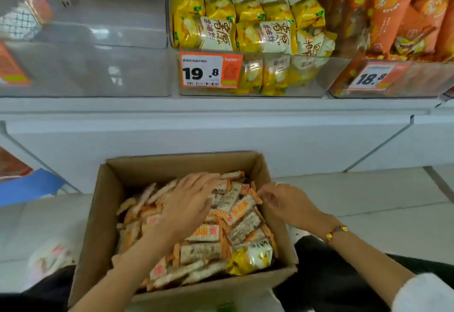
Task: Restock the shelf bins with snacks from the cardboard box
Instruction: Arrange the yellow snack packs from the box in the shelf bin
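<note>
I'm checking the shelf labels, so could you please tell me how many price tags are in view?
3: the 19.8 tag on the yellow-snack bin, the 18.8 tag on the orange-snack bin, and an orange tag cut off at the left edge.

I'm looking down into the box, sitting on the floor right in front of the shelf. Snack bars are heaped inside it, with one chip bag lying in the near right corner. My left hand rests on top of the heap, near the middle; my right hand sits at the box's right wall, fingers touching a bar there. Up on the shelf, three bins side by side: left bin, middle bin stacked with chip bags, right bin packed with more bags. A price tag hangs on the middle bin's front, another tag on the right bin's.
</note>
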Demonstrator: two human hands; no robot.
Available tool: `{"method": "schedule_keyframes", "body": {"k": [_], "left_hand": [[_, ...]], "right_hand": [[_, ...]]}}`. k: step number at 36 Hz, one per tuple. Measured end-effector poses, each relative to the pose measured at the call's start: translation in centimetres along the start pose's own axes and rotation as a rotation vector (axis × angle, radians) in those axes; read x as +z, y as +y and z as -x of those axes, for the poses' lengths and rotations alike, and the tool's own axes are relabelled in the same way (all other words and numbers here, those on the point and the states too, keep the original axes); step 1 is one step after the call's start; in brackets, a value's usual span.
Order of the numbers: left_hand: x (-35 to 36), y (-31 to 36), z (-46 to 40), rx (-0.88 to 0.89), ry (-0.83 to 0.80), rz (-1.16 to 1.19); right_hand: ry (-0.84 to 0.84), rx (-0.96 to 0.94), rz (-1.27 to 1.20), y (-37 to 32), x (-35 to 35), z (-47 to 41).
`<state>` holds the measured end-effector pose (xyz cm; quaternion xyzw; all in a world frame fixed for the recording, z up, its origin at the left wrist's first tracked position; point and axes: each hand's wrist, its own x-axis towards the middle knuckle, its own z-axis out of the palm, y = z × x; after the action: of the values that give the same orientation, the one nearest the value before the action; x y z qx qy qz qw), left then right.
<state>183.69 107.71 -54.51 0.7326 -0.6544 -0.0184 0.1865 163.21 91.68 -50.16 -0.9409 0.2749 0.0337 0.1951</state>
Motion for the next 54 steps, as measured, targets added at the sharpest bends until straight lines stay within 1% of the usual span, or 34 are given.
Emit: {"method": "schedule_keyframes", "body": {"k": [2, 6, 7, 8, 11, 15, 18, 21, 23, 25, 27, 29, 30, 33, 35, 38, 40, 41, 42, 43, 44, 45, 47, 52, 54], "left_hand": [[1.9, -0.2, 1.4, -0.003, -0.164, -0.013], [4.2, -0.8, 4.3, -0.097, -0.582, -0.089], [4.7, -0.9, 4.9, -0.096, -0.655, -0.141], [5.1, -1.1, 5.4, -0.085, -0.690, -0.182], [5.7, -1.3, 5.9, -0.099, -0.729, -0.203], [5.5, -1.2, 6.0, -0.097, -0.718, -0.205], [5.6, -1.1, 6.5, -0.128, -0.701, -0.153], [4.1, -0.5, 6.3, -0.207, -0.645, -0.050], [2.7, 0.0, 5.4, -0.242, -0.511, -0.001], [0.7, 0.4, 3.6, -0.271, -0.298, 0.061], [-2.0, 0.8, 1.1, -0.268, -0.039, 0.122], [-5.5, 1.4, -1.7, -0.194, 0.240, 0.098], [-7.4, 1.8, -3.2, -0.158, 0.346, 0.089], [-13.0, 3.2, -7.6, -0.072, 0.546, 0.062], [-15.7, 3.7, -10.6, 0.005, 0.636, -0.009], [-18.4, 4.3, -15.3, 0.109, 0.632, -0.082], [-19.2, 4.8, -18.2, 0.148, 0.602, -0.167], [-19.4, 5.1, -19.3, 0.147, 0.556, -0.216], [-19.5, 5.4, -20.3, 0.139, 0.475, -0.252], [-19.3, 5.6, -21.0, 0.125, 0.385, -0.280], [-19.1, 5.6, -21.6, 0.101, 0.292, -0.306], [-18.7, 5.5, -22.1, 0.071, 0.221, -0.339], [-18.2, 5.2, -22.4, 0.018, 0.151, -0.385], [-17.6, 4.4, -22.2, 0.033, 0.189, -0.337], [-17.5, 4.1, -22.0, 0.041, 0.200, -0.329]], "right_hand": [[-0.120, -0.001, 0.022, 0.2, 1.5, 0.8], [-0.363, -0.057, 0.053, 0.0, 3.7, 1.5], [-0.394, -0.076, 0.046, -0.2, 4.2, 1.6], [-0.416, -0.098, 0.053, -0.4, 4.5, 1.6], [-0.516, -0.128, 0.114, -1.1, 5.6, 1.4], [-0.683, -0.160, 0.142, -1.2, 7.0, 1.2], [-0.710, -0.164, 0.139, -1.3, 7.0, 1.2], [-0.691, -0.112, -0.017, -1.9, 5.9, 0.8], [-0.635, -0.053, -0.160, -2.3, 3.9, 0.2], [-0.498, -0.007, -0.293, -2.8, 0.9, -0.7], [-0.292, 0.007, -0.435, -3.1, -2.4, -1.7], [-0.056, -0.007, -0.522, -2.9, -5.7, -2.7], [0.053, -0.027, -0.541, -2.7, -7.3, -3.2], [0.353, -0.080, -0.534, -2.7, -12.9, -4.5], [0.486, -0.123, -0.538, -2.9, -16.5, -5.2], [0.608, -0.204, -0.436, -2.7, -20.9, -6.0], [0.694, -0.223, -0.241, -1.8, -23.3, -6.7], [0.736, -0.225, -0.100, -1.1, -24.2, -7.2], [0.763, -0.231, 0.053, -0.3, -24.9, -7.7], [0.760, -0.229, 0.176, 0.7, -25.2, -8.2], [0.722, -0.217, 0.242, 1.6, -25.3, -8.7], [0.663, -0.202, 0.246, 2.4, -25.1, -9.2], [0.601, -0.206, 0.170, 3.5, -24.1, -10.0], [0.665, -0.329, 0.032, 4.0, -21.8, -10.1], [0.696, -0.345, -0.014, 4.3, -21.3, -9.6]]}}
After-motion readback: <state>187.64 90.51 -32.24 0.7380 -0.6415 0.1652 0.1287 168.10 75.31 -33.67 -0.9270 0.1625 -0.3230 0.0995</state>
